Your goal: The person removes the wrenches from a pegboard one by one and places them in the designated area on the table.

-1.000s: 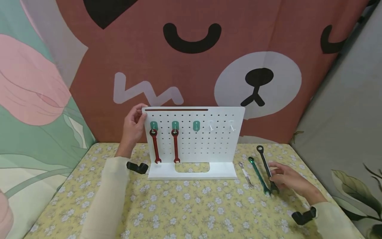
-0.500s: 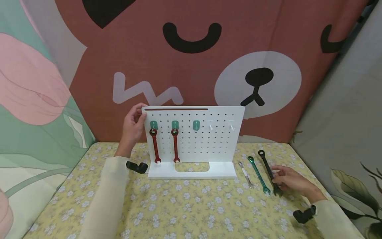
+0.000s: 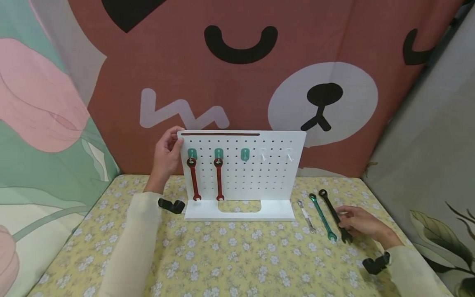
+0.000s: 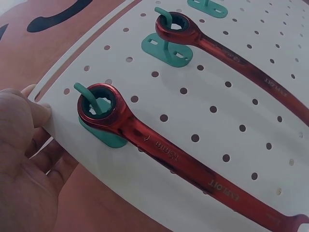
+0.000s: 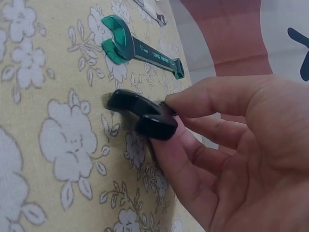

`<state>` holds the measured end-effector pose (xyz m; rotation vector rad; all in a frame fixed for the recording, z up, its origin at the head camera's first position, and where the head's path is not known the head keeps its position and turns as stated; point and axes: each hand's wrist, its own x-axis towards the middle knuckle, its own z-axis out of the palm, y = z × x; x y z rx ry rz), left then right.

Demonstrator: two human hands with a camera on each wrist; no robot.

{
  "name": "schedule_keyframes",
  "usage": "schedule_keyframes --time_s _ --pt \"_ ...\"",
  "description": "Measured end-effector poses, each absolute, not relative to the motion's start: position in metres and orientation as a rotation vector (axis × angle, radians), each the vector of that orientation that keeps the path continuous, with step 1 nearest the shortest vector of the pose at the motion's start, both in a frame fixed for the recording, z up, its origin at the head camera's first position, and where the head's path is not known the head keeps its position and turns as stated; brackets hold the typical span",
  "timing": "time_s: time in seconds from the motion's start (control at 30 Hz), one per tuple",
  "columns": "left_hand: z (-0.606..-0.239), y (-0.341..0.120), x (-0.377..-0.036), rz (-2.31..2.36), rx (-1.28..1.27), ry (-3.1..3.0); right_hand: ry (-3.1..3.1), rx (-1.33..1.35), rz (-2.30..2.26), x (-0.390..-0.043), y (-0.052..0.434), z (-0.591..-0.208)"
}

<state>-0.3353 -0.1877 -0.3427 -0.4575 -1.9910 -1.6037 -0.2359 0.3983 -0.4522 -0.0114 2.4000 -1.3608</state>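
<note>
With thumb and fingers, my left hand grips the upper left corner of a white pegboard. Two red combination wrenches hang on its green hooks: one red wrench close to that hand, another red wrench beside it. On the right, my right hand pinches a black combination wrench near its open end, which shows large in the right wrist view. A green combination wrench lies on the cloth just left of it. Further left lies a small silver wrench.
The pegboard also carries a bare green hook and two clear hooks, such as the clear hook at far right. A flowered yellow tablecloth covers the table. A printed bear curtain hangs behind the board.
The black wrench's ring end has dipped slightly toward the cloth, and its open end has shifted right, away from the green wrench. My left hand keeps its grip on the pegboard.
</note>
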Motion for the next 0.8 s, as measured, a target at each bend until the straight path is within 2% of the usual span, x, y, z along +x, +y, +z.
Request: schedule_keyframes --time_s 0.47,0.8 --pt "-0.335 -0.184 -0.329 -1.596 -0.469 -1.998 2.706 -0.037 -1.063 -0.231 0.382 -0.446" --pt "-0.343 -0.189 -0.339 -1.604 -0.485 -1.970 2.726 -0.039 -1.062 -0.230 0.382 -0.448"
